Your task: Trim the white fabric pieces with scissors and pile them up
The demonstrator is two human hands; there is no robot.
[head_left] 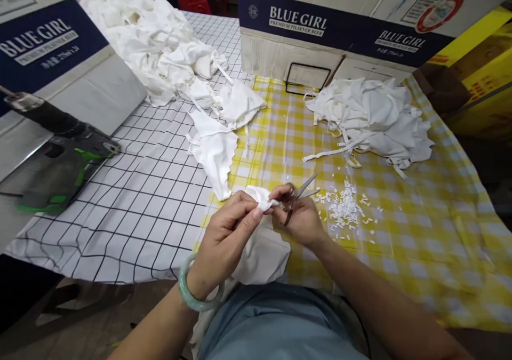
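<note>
Pinched in my left hand [234, 226], which wears a green bangle on its wrist, is the edge of a white fabric garment [264, 253]. The garment hangs down over the table's front edge toward my lap. My right hand [302, 218] has scissors [304, 192] in its grip, blades apart and pointing right, while its fingertips touch the same cloth near my left fingers. Just beyond my hands lie more white garments [214, 149] with scalloped edges. Small white clippings [346, 208] are heaped to the right of the scissors.
A large pile of white garments [148, 45] lies at the back left, another pile [372, 117] at the right. Cardboard boxes [288, 50] stand behind, with a wire stand [307, 77] before one. A green and black power tool [60, 152] is at the left beside another box.
</note>
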